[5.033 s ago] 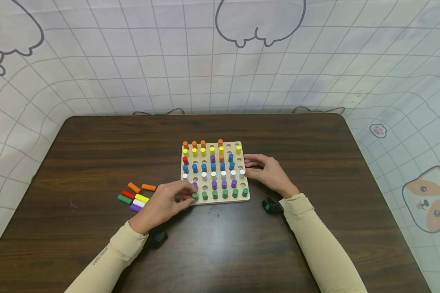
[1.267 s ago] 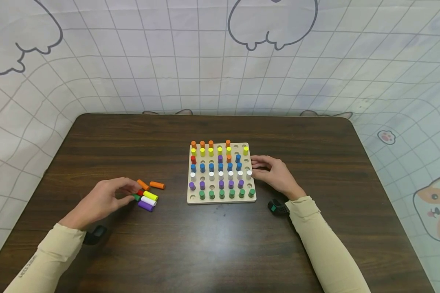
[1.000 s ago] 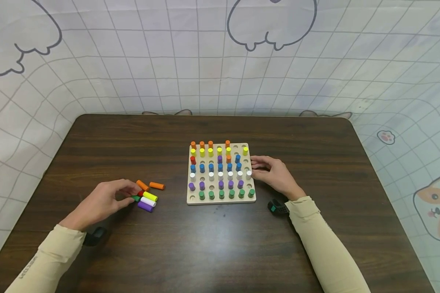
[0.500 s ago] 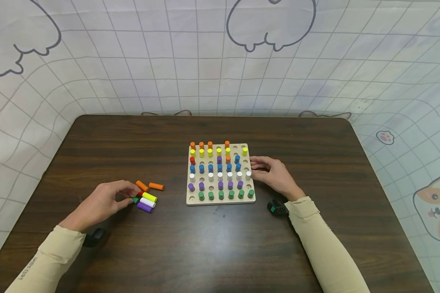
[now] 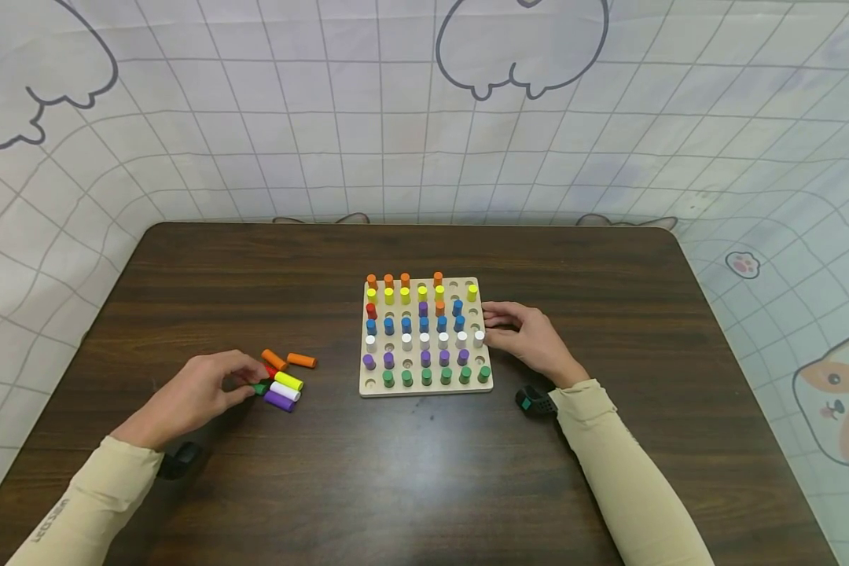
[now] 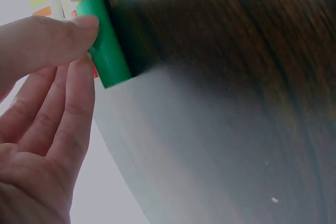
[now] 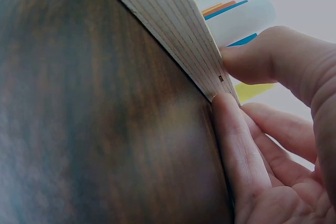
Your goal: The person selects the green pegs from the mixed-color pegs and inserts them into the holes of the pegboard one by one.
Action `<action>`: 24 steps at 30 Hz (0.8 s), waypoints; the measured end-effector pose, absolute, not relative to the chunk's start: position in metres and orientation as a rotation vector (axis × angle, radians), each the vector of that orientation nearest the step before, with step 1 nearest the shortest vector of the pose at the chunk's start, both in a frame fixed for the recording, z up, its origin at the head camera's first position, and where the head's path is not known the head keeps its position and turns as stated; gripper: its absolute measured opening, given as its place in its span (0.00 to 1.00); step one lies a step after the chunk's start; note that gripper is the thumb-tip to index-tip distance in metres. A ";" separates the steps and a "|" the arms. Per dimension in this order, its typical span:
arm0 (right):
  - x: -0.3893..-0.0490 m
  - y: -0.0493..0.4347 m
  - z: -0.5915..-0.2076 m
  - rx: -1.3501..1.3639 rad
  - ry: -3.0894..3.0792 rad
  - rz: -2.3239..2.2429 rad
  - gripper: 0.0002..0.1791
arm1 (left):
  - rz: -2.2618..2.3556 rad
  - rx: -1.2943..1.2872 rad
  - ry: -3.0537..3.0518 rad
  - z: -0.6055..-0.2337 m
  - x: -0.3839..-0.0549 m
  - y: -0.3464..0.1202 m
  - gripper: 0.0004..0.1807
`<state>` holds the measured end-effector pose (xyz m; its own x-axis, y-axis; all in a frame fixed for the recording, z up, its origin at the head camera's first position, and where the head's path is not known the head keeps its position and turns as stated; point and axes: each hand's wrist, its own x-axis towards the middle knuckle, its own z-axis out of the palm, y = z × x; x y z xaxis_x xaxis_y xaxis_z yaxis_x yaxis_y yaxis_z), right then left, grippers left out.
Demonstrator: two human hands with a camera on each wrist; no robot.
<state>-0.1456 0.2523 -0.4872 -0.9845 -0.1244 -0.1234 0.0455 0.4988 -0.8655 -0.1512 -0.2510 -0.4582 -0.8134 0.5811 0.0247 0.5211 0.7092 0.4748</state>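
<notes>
At the left of the table, my left hand [image 5: 194,393] pinches a green peg [image 6: 111,59] between thumb and fingertips. Right beside it lie a red peg [image 5: 270,370], a yellow peg [image 5: 289,381], a white peg [image 5: 285,391] and a purple peg [image 5: 279,401]. My right hand [image 5: 534,339] rests against the right edge of the wooden pegboard [image 5: 380,393], fingertips and thumb touching its side [image 7: 173,30]. Rows of green, purple, white, blue, yellow and orange pegs stand upright in the board, with some holes bare, among them the front left corner hole.
Two loose orange pegs, one of them an orange peg [image 5: 302,360] lying flat, are just behind the other loose pegs. Everything sits on a dark wood table [image 5: 424,487]. A patterned cloth [image 5: 396,118] hangs behind and around it.
Since five seconds ago, my left hand has left a green peg in the board's front row and moved left to the loose pegs, pinching another green one. My right hand stays at the board.
</notes>
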 end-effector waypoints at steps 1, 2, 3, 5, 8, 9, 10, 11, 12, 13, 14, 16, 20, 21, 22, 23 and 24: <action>-0.146 0.252 -0.487 -0.067 2.570 -1.491 0.32 | 0.705 0.900 2.788 -0.458 -0.151 -0.251 0.17; -0.145 0.252 -0.487 -0.065 2.570 -1.490 0.32 | 0.696 0.899 2.788 -0.458 -0.151 -0.251 0.17; -0.145 0.252 -0.487 -0.064 2.570 -1.488 0.32 | 0.686 0.896 2.787 -0.458 -0.152 -0.252 0.17; -0.145 0.252 -0.487 -0.062 2.571 -1.486 0.32 | 0.668 0.897 2.785 -0.459 -0.152 -0.252 0.16; -0.145 0.252 -0.487 -0.062 2.568 -1.488 0.32 | 0.645 0.896 2.781 -0.459 -0.153 -0.254 0.15; -0.145 0.251 -0.486 -0.062 2.568 -1.489 0.32 | 0.639 0.893 2.779 -0.459 -0.153 -0.254 0.15; -0.145 0.252 -0.486 -0.063 2.568 -1.488 0.32 | 0.632 0.891 2.777 -0.459 -0.153 -0.254 0.15; -0.145 0.252 -0.486 -0.063 2.566 -1.490 0.32 | 0.627 0.888 2.774 -0.459 -0.154 -0.254 0.15; -0.145 0.252 -0.486 -0.062 2.565 -1.490 0.32 | 0.623 0.886 2.771 -0.459 -0.153 -0.254 0.15; -0.145 0.252 -0.485 -0.060 2.565 -1.489 0.32 | 0.619 0.884 2.766 -0.459 -0.153 -0.254 0.15; -0.145 0.252 -0.485 -0.059 2.563 -1.490 0.32 | 0.617 0.879 2.760 -0.459 -0.153 -0.254 0.14; -0.145 0.252 -0.485 -0.055 2.562 -1.489 0.32 | 0.611 0.878 2.752 -0.460 -0.153 -0.254 0.15; -0.144 0.252 -0.486 -0.053 2.560 -1.488 0.32 | 0.596 0.852 2.737 -0.460 -0.152 -0.254 0.15; -0.144 0.252 -0.486 -0.053 2.558 -1.490 0.32 | 0.588 0.845 2.738 -0.460 -0.152 -0.255 0.16; -0.144 0.252 -0.486 -0.054 2.559 -1.490 0.32 | 0.583 0.837 2.736 -0.459 -0.152 -0.255 0.16; -0.144 0.252 -0.486 -0.056 2.560 -1.489 0.33 | 0.578 0.830 2.735 -0.459 -0.152 -0.255 0.16; -0.144 0.252 -0.486 -0.057 2.558 -1.492 0.33 | 0.572 0.825 2.737 -0.459 -0.152 -0.256 0.17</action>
<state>-0.1438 0.2519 -0.4857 -0.9832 -0.1229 -0.1351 0.0570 0.4960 -0.8664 -0.1522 -0.2555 -0.4589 -0.8162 0.5688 -0.1014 0.4807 0.7658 0.4272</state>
